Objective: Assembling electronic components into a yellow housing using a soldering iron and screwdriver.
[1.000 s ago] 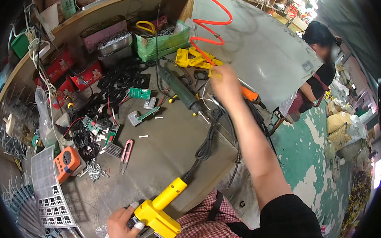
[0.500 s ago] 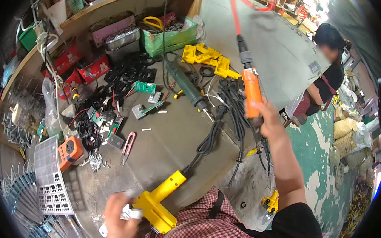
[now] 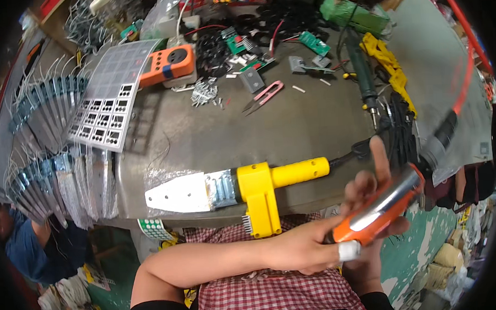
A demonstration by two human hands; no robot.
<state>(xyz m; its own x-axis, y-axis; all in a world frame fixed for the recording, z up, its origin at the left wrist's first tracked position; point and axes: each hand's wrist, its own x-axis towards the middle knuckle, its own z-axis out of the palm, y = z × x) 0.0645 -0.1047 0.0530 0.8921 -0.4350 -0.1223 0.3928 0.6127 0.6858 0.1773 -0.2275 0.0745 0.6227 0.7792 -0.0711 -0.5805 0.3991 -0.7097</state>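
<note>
My left arm crosses in front of me, and my left hand (image 3: 306,246) is closed round the lower end of an orange power screwdriver (image 3: 377,207). White wrapping covers a fingertip of that hand. The tool has a silver strip and hangs from a red hose (image 3: 467,82); its tip is hidden. Behind the tool is my right hand (image 3: 365,191), its index finger stretched up and its fingers apart; its palm is mostly hidden. Left of both hands, a yellow-handled pipe welder (image 3: 258,196) lies on the bench's front edge, its pointed metal plate (image 3: 174,193) facing left.
Pink snips (image 3: 264,97), a screw pile (image 3: 204,92) and circuit boards (image 3: 315,43) lie farther back. A green soldering iron (image 3: 361,67) and black cables (image 3: 397,116) lie right. An orange meter-like box (image 3: 167,65) and label sheet (image 3: 103,115) stand left. Another person's blue sleeve (image 3: 37,244) shows lower left.
My view has turned left. My left hand has left the pipe welder, which now lies on the bench, and has taken hold of the screwdriver. My right hand's fingers have spread from it.
</note>
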